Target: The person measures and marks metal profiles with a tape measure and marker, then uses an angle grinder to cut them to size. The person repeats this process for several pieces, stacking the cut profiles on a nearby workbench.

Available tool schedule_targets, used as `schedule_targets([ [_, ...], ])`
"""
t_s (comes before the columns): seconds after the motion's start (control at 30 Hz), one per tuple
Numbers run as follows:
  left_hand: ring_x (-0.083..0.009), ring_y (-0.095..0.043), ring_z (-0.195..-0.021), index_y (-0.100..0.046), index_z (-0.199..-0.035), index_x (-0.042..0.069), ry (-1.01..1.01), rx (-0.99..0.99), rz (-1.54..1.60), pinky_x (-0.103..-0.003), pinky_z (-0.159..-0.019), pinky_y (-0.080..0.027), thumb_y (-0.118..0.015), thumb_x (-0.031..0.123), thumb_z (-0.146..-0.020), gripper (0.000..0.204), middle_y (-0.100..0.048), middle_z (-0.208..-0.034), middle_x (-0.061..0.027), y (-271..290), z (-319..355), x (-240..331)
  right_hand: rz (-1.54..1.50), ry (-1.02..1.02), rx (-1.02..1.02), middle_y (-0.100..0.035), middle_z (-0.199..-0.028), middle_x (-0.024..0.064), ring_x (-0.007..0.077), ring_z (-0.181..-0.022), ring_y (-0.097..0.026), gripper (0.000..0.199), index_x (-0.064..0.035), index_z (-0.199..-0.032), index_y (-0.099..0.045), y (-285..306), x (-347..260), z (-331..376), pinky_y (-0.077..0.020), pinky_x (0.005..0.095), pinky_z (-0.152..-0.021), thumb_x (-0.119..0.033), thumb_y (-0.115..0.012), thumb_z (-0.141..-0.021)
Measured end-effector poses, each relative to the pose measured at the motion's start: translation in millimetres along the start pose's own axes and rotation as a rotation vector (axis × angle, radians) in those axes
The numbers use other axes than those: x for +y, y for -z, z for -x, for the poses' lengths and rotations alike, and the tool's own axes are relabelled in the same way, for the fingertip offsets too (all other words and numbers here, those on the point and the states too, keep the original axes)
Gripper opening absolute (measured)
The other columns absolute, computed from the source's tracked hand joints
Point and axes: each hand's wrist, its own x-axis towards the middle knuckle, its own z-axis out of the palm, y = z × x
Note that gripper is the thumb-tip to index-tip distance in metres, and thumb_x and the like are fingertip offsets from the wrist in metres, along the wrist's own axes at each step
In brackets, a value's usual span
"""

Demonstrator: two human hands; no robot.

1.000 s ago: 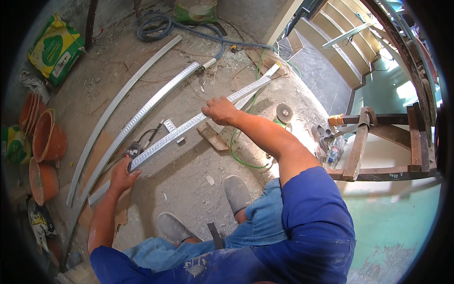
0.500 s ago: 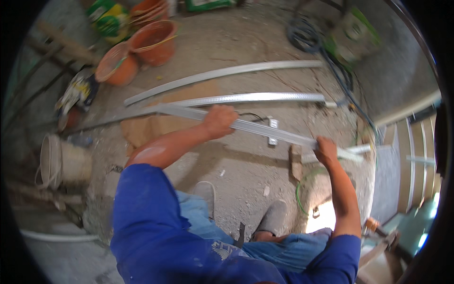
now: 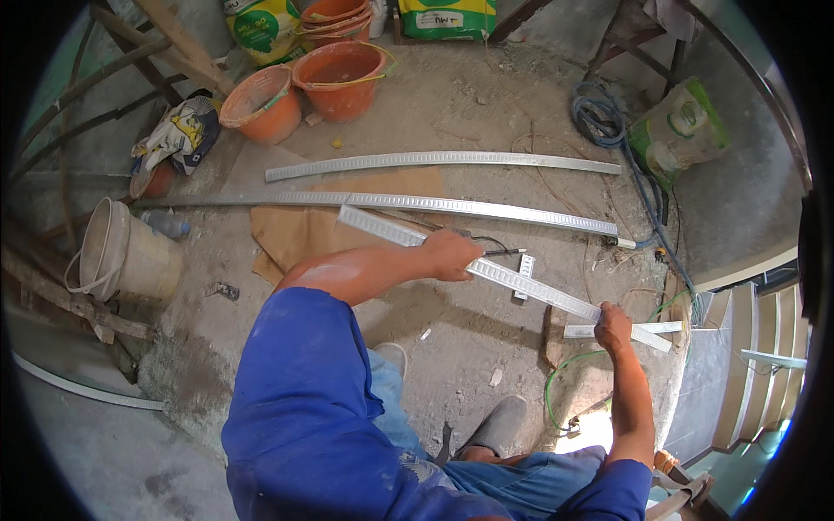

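Observation:
A silvery metal channel (image 3: pixel 539 293) slants across in front of me, its far left end higher in the picture than its right end. My left hand (image 3: pixel 452 254) is closed around it near the middle. Toward the right end my right hand (image 3: pixel 613 328) grips the same piece. Beyond it a long metal channel (image 3: pixel 486 208) lies on the floor, partly over brown cardboard (image 3: pixel 295 233). Farther off rests another metal channel (image 3: pixel 434 160). A short metal piece (image 3: pixel 665 327) lies under the right end of the held one, near a wooden block (image 3: pixel 554 337).
A white power strip (image 3: pixel 524 276) lies just past the held channel. Orange buckets (image 3: pixel 339 91) stand at the far left, a dirty white bucket (image 3: pixel 148 256) nearer. A coiled blue hose (image 3: pixel 599 117) and a green-white bag (image 3: pixel 682 130) are at the far right. A green cable (image 3: pixel 549 391) curves near my right arm.
My view has shifted, so the floor things appear lower and farther right. Both hands keep hold of the channel, which now slants more steeply down to the right.

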Motion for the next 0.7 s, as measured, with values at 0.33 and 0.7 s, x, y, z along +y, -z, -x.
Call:
schedule_targets([
  [0.33,-0.0414,-0.060,-0.103,-0.062,-0.117,0.011,-0.116,0.031,-0.026,-0.051,-0.086,-0.050,-0.074,0.042,-0.076,0.053,-0.063,-0.112,-0.0209,-23.2,-14.3,-24.7,-0.286,0.092,0.185,-0.067,-0.088,0.0194,0.0406,-0.089,-0.064,0.012,-0.0082,-0.087,-0.066,-49.3,21.3,-24.6,-0.0495,0.0509,-0.079,-0.006,-0.063,-0.076],
  [0.7,-0.0472,-0.064,-0.086,-0.059,-0.097,0.001,-0.040,0.106,0.221,-0.050,-0.074,-0.051,-0.082,0.018,-0.067,0.042,-0.066,-0.086,-0.0264,3.5,-42.8,54.3,-0.206,0.284,0.346,-0.064,-0.068,0.0129,0.0363,-0.074,-0.068,0.010,-0.0096,-0.069,-0.064,46.9,-76.9,-19.9,-0.0531,0.0484,-0.066,-0.011,-0.068,-0.059],
])
